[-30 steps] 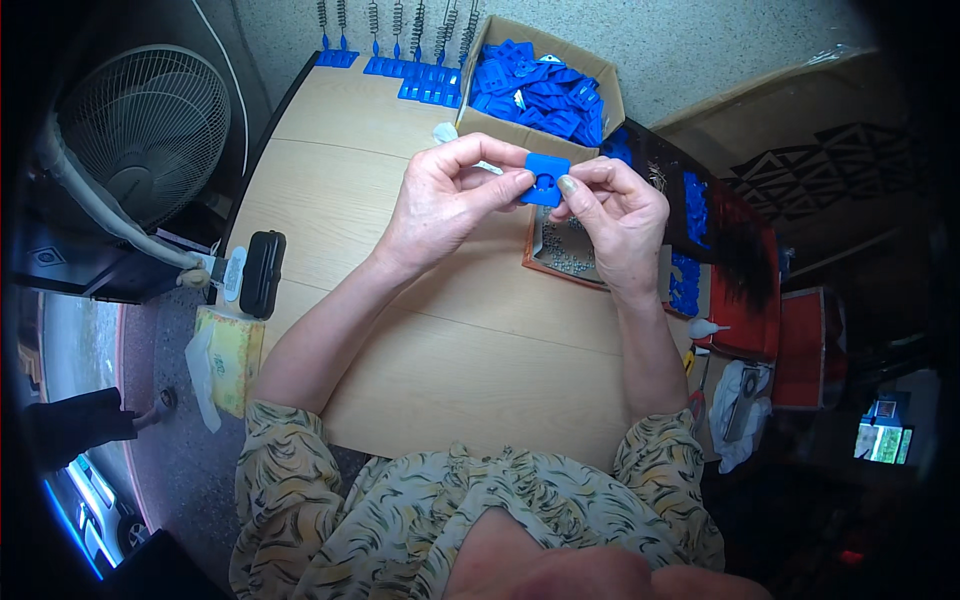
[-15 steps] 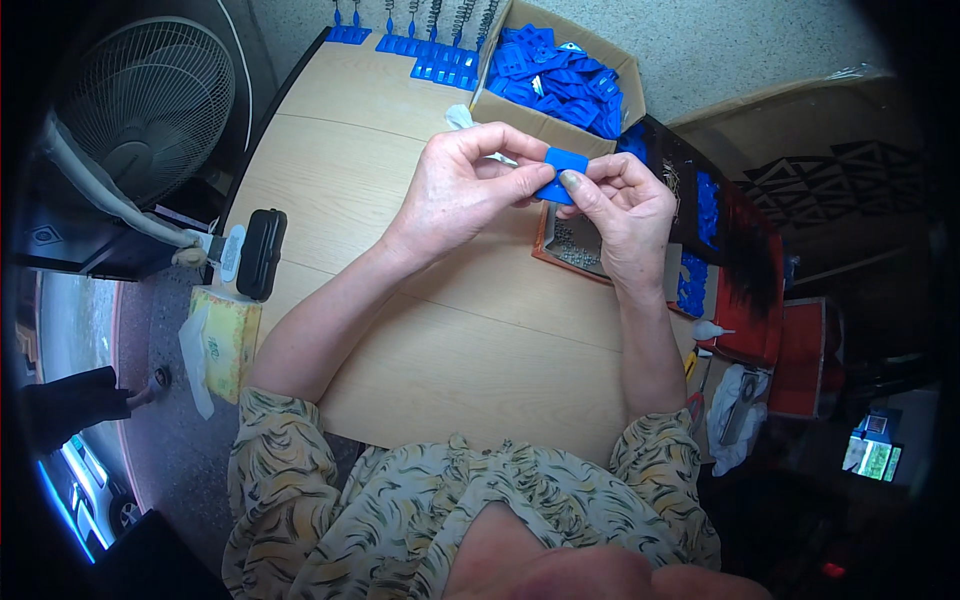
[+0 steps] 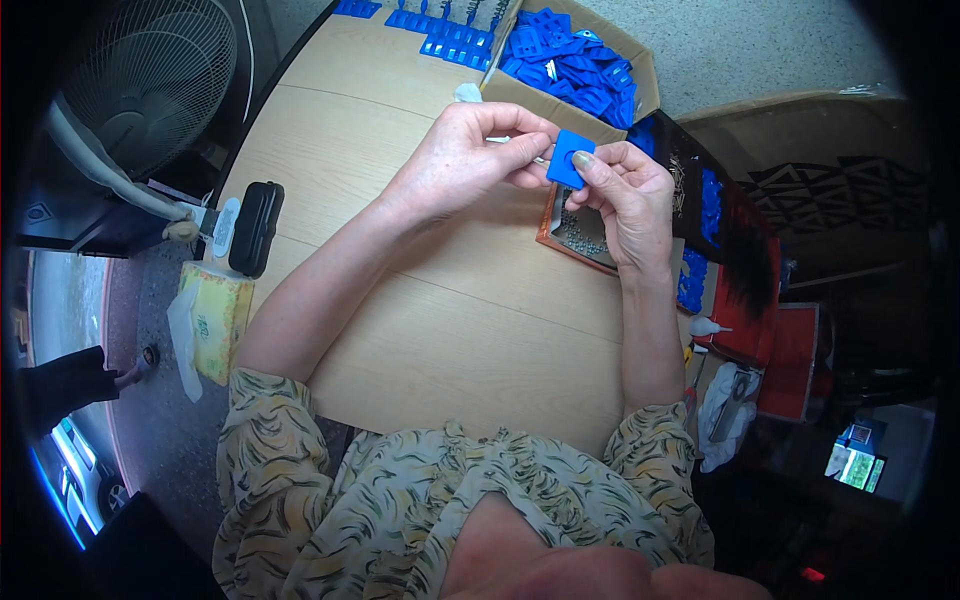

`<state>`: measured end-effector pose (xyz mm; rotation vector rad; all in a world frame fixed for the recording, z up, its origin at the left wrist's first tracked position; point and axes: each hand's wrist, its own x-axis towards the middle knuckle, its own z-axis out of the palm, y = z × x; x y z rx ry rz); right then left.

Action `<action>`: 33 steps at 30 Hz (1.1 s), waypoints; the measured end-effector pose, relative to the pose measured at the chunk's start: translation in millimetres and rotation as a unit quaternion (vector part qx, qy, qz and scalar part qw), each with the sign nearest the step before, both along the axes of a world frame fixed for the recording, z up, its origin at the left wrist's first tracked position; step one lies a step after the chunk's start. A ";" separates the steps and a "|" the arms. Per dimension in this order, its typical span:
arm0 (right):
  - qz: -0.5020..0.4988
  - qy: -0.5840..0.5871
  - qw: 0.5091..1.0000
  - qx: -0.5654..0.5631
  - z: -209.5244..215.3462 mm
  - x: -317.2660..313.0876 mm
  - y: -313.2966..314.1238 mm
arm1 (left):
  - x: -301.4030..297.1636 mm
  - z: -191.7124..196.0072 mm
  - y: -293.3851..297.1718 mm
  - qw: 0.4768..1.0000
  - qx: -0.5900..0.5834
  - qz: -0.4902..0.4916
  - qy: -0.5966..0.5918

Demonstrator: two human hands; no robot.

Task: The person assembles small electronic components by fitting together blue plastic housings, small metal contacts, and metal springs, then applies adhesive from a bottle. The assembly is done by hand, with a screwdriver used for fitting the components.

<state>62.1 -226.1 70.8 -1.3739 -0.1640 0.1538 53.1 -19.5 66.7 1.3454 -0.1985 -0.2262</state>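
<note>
Far left, a white fan (image 3: 150, 90) stands off the end of the table; nearer, a yellow tissue pack (image 3: 217, 325) sits at the left edge, with a black case (image 3: 256, 230) just beyond it. Left hand (image 3: 455, 155) is up over the wood-grain table (image 3: 470, 350), thumb and index nearly together, other fingers curled loosely. Its tips are right at the left edge of the blue plate (image 3: 567, 150); can't tell if they touch or have hold. Behind it, blue parts (image 3: 458, 50), some with coil springs, line the far left edge of the table. The plate: small, flat, solid blue, roughly rectangular, straight edges, darker round spot mid-face partly under the thumb. Held tilted, broad face toward the wearer, raised clear of the table between the hands. It lies at the left end of the right hand (image 3: 637, 195), pinched: thumb flat on the near face, index behind, remaining fingers bent in below. Beyond, a cardboard box (image 3: 560, 113) is piled with loose blue pieces (image 3: 570, 65). Below and partly behind the right hand: orange-edged tray (image 3: 572, 257) with small metallic bits (image 3: 582, 238). Near right, a white squeeze bulb (image 3: 707, 327), then a crumpled white cloth (image 3: 720, 430).
</note>
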 end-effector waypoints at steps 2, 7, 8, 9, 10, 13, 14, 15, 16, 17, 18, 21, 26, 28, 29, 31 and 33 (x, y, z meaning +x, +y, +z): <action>0.000 0.003 1.000 0.003 -0.7 -0.2 0.2 | 1.0 -1.5 0.2 1.000 -0.004 -0.002 0.006; -0.011 -0.023 0.999 -0.020 -1.5 0.1 1.1 | 1.6 -1.7 1.2 1.000 -0.010 -0.007 0.013; -0.009 -0.022 1.000 -0.020 -1.7 0.4 1.8 | 1.9 -2.4 1.9 1.000 -0.010 -0.010 0.014; -0.011 -0.022 0.999 -0.022 -2.2 0.8 2.6 | 2.2 -3.3 2.6 1.000 -0.009 -0.012 0.015; -0.013 -0.021 0.999 -0.023 -2.6 1.4 3.6 | 2.8 -3.9 3.3 1.000 -0.009 -0.010 0.017; -0.018 -0.013 1.000 -0.019 -0.9 1.3 4.3 | 3.8 -5.7 1.7 1.000 -0.010 -0.008 0.020; -0.016 -0.011 1.000 -0.020 -0.9 1.6 4.5 | 4.8 -6.8 1.2 1.000 -0.013 -0.009 0.016; -0.018 -0.008 1.000 -0.022 -0.9 1.9 4.3 | 5.4 -8.0 0.8 1.000 -0.016 -0.010 0.012; -0.021 -0.005 0.999 -0.024 -1.2 2.1 4.2 | 5.7 -9.3 0.4 1.000 -0.017 -0.009 0.014; -0.020 -0.004 0.999 -0.025 -2.2 2.6 4.2 | 6.4 -10.8 0.2 1.000 -0.013 -0.008 0.015; -0.020 -0.004 0.999 -0.027 -3.5 2.9 4.1 | 6.6 -11.7 -0.1 1.000 -0.010 -0.008 0.016; -0.020 -0.005 0.999 -0.030 -6.4 4.3 3.8 | 5.5 -12.3 -0.7 1.000 -0.008 0.000 0.018; -0.019 -0.007 0.999 -0.029 -5.3 6.1 3.7 | 6.4 -13.5 -2.1 1.000 0.000 0.009 0.004; -0.013 -0.009 0.999 -0.028 -6.8 7.5 3.7 | 6.4 -14.5 -2.4 1.000 0.008 0.014 0.004; -0.014 -0.009 0.999 -0.027 -7.4 7.5 3.8 | 5.9 -15.1 -2.2 1.000 0.008 0.012 0.004; -0.015 -0.010 0.999 -0.034 -8.1 7.6 4.1 | 5.9 -16.2 -1.5 1.000 0.009 0.009 0.004; -0.018 -0.007 0.999 -0.041 -7.5 7.6 2.7 | 6.9 -17.3 -2.3 1.000 0.011 0.001 -0.005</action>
